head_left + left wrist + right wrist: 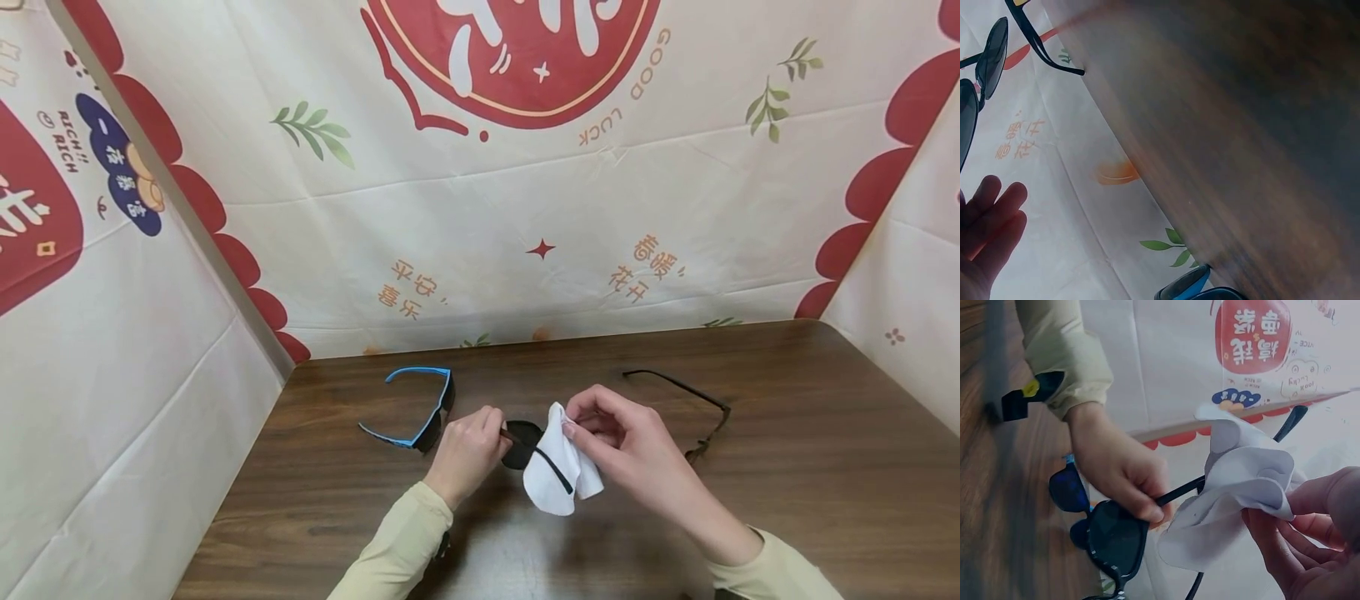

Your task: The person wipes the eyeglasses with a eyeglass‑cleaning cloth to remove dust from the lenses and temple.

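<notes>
My left hand (468, 450) grips a pair of black sunglasses (522, 444) by the frame near a hinge, above the table. One dark lens shows beside its fingers. The thumb and fingers of my right hand (637, 442) pinch a white cloth (551, 483), which hangs in loose folds against the sunglasses. One temple arm crosses in front of the cloth in the head view. From the right wrist view, the cloth (1235, 487) covers the middle of that arm, whose tip sticks out past it. The cloth hides part of the sunglasses.
Blue-and-black sunglasses (442, 408) lie on the brown wooden table (825, 467), left of the left hand. Thin black-framed glasses (722, 412) lie beyond the right hand, partly hidden by it. A printed white cloth backdrop (465, 217) closes off the table's back and sides.
</notes>
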Available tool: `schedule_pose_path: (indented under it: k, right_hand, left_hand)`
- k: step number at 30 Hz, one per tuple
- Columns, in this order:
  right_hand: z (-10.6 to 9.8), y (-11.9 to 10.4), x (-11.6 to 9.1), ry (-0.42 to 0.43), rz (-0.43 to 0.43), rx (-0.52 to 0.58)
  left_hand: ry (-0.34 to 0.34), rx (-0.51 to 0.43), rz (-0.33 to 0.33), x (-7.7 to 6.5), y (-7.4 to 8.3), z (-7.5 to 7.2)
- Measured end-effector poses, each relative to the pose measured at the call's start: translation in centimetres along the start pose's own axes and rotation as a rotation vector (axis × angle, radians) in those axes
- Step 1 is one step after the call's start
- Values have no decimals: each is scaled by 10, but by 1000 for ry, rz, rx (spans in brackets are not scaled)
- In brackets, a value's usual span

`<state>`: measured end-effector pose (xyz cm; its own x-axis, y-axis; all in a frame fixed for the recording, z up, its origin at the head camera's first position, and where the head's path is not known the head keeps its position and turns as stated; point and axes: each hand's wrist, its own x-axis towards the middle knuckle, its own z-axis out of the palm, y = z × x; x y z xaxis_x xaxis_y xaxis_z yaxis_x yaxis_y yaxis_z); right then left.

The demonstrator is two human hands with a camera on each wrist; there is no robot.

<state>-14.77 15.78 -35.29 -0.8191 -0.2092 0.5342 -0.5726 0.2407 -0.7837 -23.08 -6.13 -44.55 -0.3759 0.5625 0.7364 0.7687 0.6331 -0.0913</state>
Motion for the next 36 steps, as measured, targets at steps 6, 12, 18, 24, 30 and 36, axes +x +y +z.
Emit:
schedule_pose_path:
  k: [6, 12, 18, 24, 30, 36]
  right_hand:
    - [1, -4, 16, -6, 37, -2]
    - [4, 7, 34, -31, 144, -40]
    - [4, 35, 33, -62, 208, -154]
    - [-9, 60, 21, -90, 158, -266]
    - [-25, 75, 15, -89, 119, -375]
    - [-35, 81, 13, -142, 71, -431]
  left_hand:
    - [-1, 13, 12, 0, 1, 0]
    - [-10, 11, 34, 3, 3, -1]
    - [25, 25, 52, 5, 2, -3]
    - [53, -9, 24, 5, -8, -6]
    - [52, -10, 16, 5, -14, -8]
    - [46, -6, 28, 5, -15, -7]
